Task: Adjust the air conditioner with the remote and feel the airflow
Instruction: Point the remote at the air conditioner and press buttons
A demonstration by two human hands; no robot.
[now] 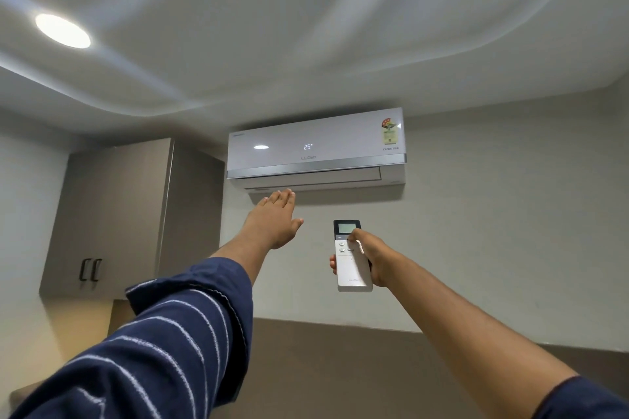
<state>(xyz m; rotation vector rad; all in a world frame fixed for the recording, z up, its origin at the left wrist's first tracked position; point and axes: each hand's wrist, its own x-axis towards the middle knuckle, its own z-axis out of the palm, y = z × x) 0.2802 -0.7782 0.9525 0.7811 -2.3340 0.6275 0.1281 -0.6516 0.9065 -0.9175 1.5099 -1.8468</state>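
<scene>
A white wall-mounted air conditioner [316, 148] hangs high on the wall, its front display reading 25. My left hand [272, 219] is stretched up flat, fingers together and thumb out, its fingertips just below the left end of the unit's vent flap. My right hand [372, 253] holds a white remote [352, 257] upright below the unit. The remote has a dark top with a small screen, and my thumb rests on the buttons just under that screen.
A grey-brown overhead cabinet [136, 211] with two dark handles hangs left of the air conditioner. A round ceiling light [63, 31] glows at upper left. A brown panel [340, 367] covers the lower wall.
</scene>
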